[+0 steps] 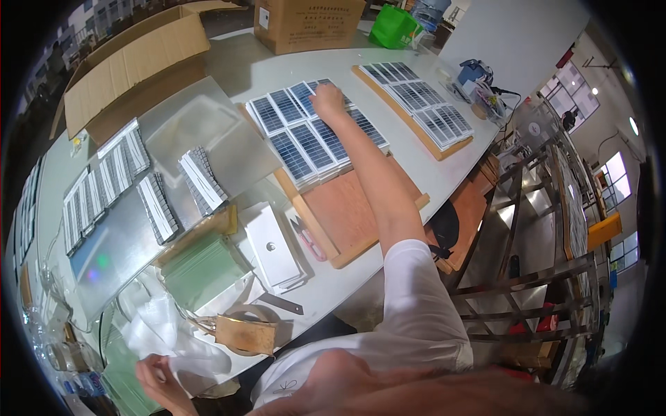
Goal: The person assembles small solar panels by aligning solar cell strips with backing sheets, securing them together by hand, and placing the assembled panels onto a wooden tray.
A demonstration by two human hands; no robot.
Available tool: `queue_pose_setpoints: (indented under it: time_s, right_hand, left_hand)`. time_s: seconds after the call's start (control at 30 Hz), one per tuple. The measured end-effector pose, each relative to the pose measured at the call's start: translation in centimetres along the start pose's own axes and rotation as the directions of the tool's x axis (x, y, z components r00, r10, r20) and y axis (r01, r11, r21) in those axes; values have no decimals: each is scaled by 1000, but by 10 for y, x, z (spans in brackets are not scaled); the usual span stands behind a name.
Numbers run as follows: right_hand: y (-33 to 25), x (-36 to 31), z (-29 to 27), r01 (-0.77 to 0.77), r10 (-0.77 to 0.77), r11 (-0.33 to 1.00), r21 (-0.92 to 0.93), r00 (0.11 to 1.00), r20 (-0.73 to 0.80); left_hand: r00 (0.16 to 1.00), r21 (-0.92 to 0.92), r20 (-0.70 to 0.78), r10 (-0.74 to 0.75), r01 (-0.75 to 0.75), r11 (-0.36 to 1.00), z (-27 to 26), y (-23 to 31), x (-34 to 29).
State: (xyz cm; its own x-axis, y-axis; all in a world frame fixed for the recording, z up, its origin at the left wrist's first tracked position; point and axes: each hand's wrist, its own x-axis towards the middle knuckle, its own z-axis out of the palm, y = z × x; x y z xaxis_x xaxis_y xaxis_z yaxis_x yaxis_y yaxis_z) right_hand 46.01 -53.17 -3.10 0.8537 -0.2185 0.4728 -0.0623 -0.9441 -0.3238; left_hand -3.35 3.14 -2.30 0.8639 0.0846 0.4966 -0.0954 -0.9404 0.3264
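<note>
Right hand [327, 100]: reaches forward over the table [333, 66], resting on the far edge of the small solar panels [305, 142]. Fingers curled downward; I cannot tell whether they grip a panel. The panels lie in rows at the far part of a wooden tray [347, 215], whose near part shows bare brown board.

Left hand [158, 381]: low at the near left, just beside the crumpled white wrap [156, 329]. Fingers bent; any grip on the wrap cannot be made out.

Surroundings: second panel group [420, 100] on another board, right; pink-handled scissors [311, 243] between white box [267, 243] and tray; green sheets [201, 274] near the wrap.
</note>
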Motion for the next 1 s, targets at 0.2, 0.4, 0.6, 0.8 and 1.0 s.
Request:
queue_pose_setpoints:
  time_s: [0.2,0.4,0.6,0.8,1.0]
  right_hand:
    - [-8,-18,-20,166,-168,971,-173,986,0]
    - [-97,-61,-91,512,-298,825,241,755,-584]
    - [-241,-260,-130,831,-921,135,540,306,-241]
    - [-263,-293,-103,883,-979,155,444,197,-49]
    - [-264,-285,-120,747,-888,200,634,412,-205]
  left_hand:
    - [802,-2,-589,-96,116,993,-29,-31,7]
    - [990,-35,113,81,-78,996,30,39,4]
    - [993,-238,62,102,-84,968,50,35,-21]
    - [996,-231,37,82,-71,970,48,26,-39]
    - [995,-455,102,-16,61,888,27,41,-46]
